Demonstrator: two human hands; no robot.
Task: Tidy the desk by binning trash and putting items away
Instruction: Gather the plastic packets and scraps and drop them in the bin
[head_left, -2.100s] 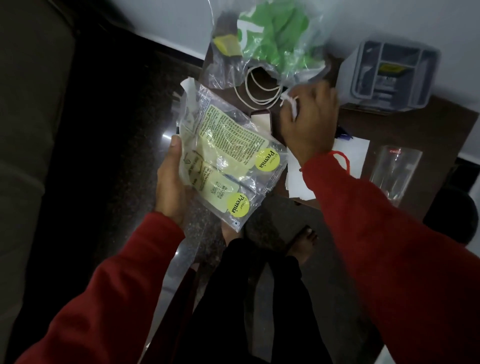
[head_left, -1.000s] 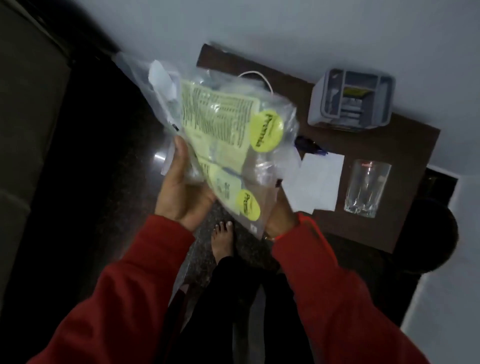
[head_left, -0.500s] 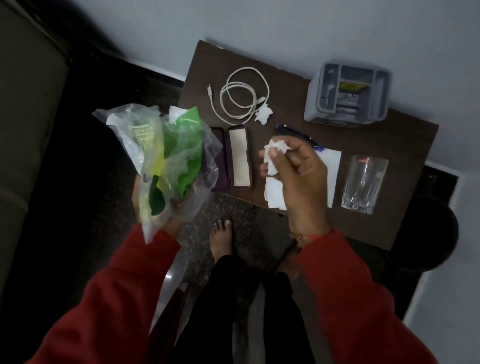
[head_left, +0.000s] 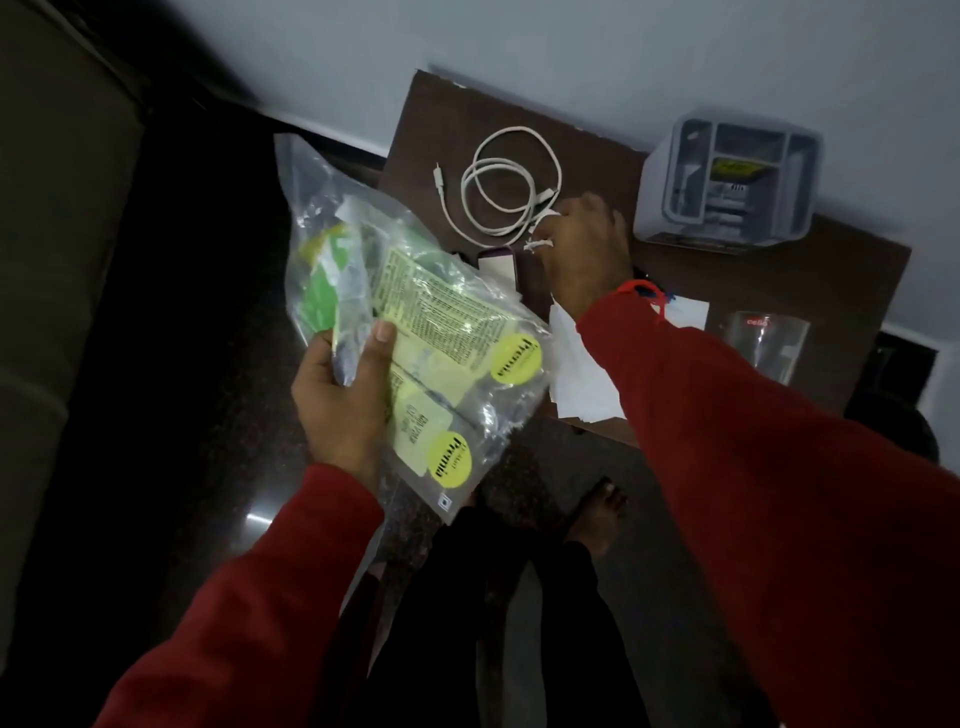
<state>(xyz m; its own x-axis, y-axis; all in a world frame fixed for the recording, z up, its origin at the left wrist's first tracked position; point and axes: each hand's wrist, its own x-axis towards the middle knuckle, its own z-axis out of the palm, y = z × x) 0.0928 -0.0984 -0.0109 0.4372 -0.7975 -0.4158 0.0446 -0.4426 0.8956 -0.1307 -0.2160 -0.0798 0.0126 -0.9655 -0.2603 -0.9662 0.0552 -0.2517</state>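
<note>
Gathering paper scraps off the surface (head_left: 810, 270) into a bundle of wrappers

The left hand (head_left: 340, 400) grips clear plastic wrappers (head_left: 441, 332) beside the surface edge; the right hand (head_left: 584, 254) pinches a white scrap (head_left: 537, 244) beside the coiled cable (head_left: 498, 192). To do this well, she should lift only the scrap, leave the cable flat, then tuck it into the wrappers before binning.

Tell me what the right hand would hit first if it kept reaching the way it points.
Likely the coiled white cable on the desk: the right hand, pinching white paper scraps, is aimed at its near loop, though depth is unclear.
</note>
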